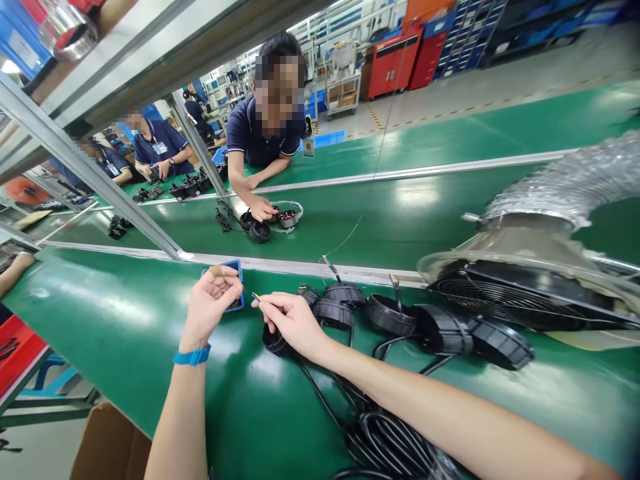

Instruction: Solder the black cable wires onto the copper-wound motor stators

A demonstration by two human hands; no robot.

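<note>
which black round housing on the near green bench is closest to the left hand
The leftmost black housing, partly covered by the right hand; the others lie farther right, toward the silver duct.

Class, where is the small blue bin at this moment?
In the head view, the small blue bin sits left of centre on the green bench, near the pale rail and partly hidden behind the left hand.

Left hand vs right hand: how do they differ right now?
The left hand wears a blue wristband; the right hand shows none. The right hand pinches thin coloured wires; the left hand is curled in front of the blue tray, any grip unclear. Both are ungloved.
</note>
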